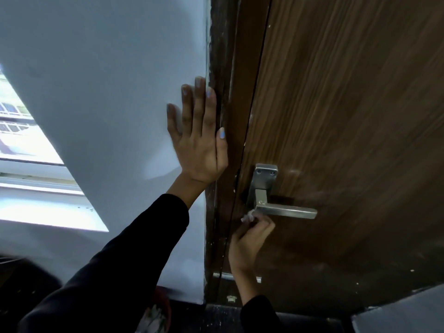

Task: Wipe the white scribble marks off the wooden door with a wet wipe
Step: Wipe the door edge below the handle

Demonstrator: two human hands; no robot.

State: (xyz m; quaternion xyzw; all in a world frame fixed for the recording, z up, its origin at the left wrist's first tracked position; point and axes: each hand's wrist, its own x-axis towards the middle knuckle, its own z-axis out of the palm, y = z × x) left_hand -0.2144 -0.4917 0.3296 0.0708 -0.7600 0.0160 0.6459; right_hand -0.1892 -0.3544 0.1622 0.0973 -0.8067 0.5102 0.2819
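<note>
The right hand (249,239) is the working hand here: its fingers (262,225) are curled and pinch a bunched white wipe (248,217) against the door (348,116), right under the inner end of the metal handle (286,210) and close to the door's left edge. The left hand (199,131) does no wiping; its fingers are straight and spread, palm flat on the pale wall (108,80) with the thumb side just reaching the dark frame (223,68), which looks like bracing.

The relation that matters is where the remaining white marks lie from the wipe. Faint whitish smears show on the wood above and to the right of the handle, near its top plate (265,171), and some white flecks sit lower right on the door, near the bottom of the view. Blur makes it hard to say which of these are scribbles and which are chips or glare. From the pinched wipe, the nearest smear lies up and to the right, past the handle lever, whose long axis runs level to the right.

So the lever stands between the wipe and that smear. My guess is that the right hand would need to go around the lever, not across it, to reach the upper marks. The right hand is far nearer to every mark than the left.
</note>
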